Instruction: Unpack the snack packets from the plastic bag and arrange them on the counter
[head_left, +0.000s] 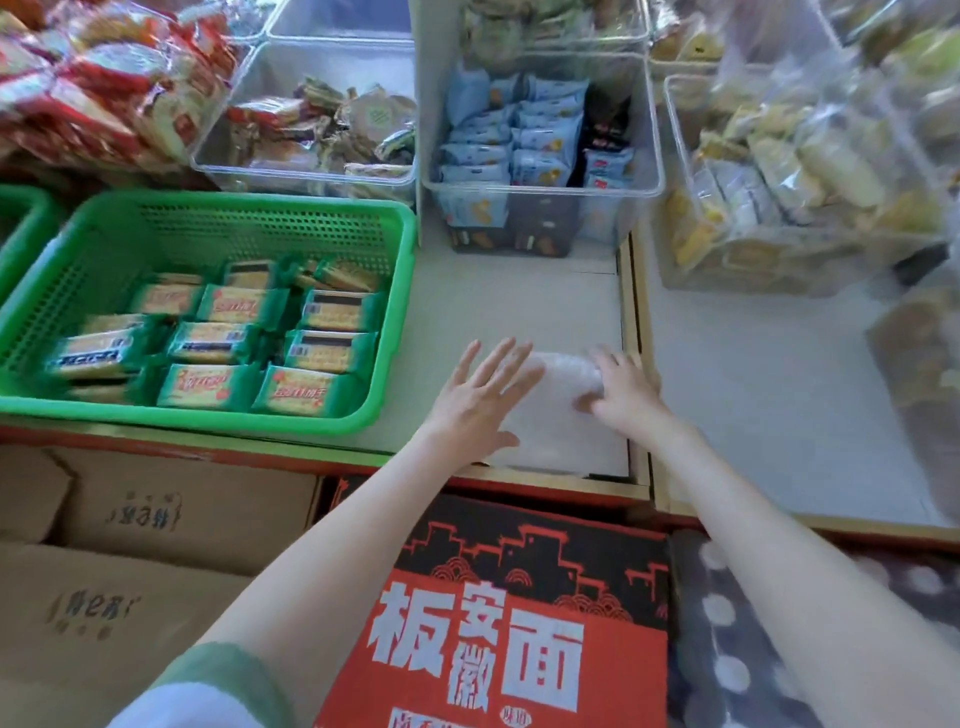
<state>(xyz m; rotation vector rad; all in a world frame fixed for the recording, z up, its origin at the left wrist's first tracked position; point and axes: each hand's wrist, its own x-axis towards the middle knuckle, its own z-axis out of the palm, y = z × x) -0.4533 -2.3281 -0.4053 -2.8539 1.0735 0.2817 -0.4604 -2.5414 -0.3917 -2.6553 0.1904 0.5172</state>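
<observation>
A flattened, translucent white plastic bag (558, 415) lies on the pale counter (519, 312) near its front edge. My left hand (480, 397) lies flat on the bag's left side with fingers spread and straight. My right hand (626, 392) rests on the bag's right part, its fingers curled over a bunched-up fold of the plastic. A green basket (208, 213) to the left holds several green-and-yellow snack packets (317, 389) in rows. No packets show inside the bag.
Clear bins stand behind: one with blue packets (524, 140), one with mixed snacks (322, 130), one with yellow pastries (779, 171). Red snack bags (93, 78) pile at far left. Cardboard boxes (156, 519) and a red noodle carton (493, 649) sit below the counter.
</observation>
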